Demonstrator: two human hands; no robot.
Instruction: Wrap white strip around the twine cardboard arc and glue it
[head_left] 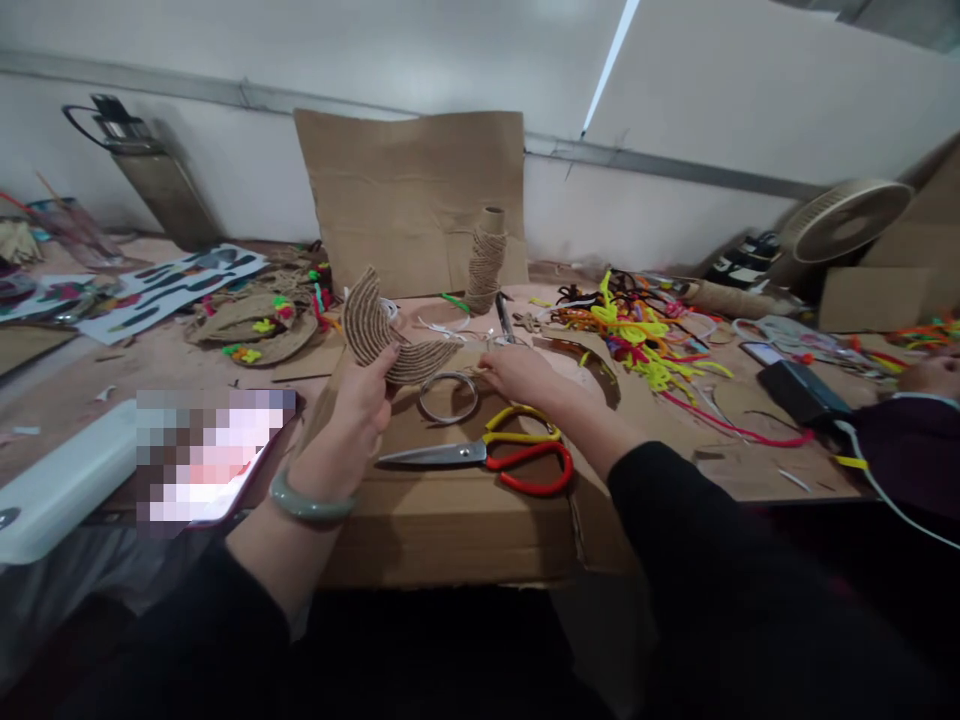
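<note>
My left hand (367,390) is closed on the lower edge of a crescent-shaped piece (364,318) faced with curved rows of brown twine, tilted up above the cardboard. To its right my right hand (517,372) is closed, its fingertips pinched on what looks like a thin strand of twine (484,372). Behind the hands a cone of brown twine (486,258) stands upright. Just below the crescent lies a coil of silvery wire (448,398). Scissors (480,455) with one yellow and one red handle rest on the cardboard, blades pointing left.
Flat cardboard (450,540) lies under my hands; a cardboard sheet (412,200) leans on the wall. Left are a phone (225,460), a white case (67,480) and a bottle (154,180). Right are tangled pipe cleaners (637,340), a fan (847,220) and another person's hand (934,375).
</note>
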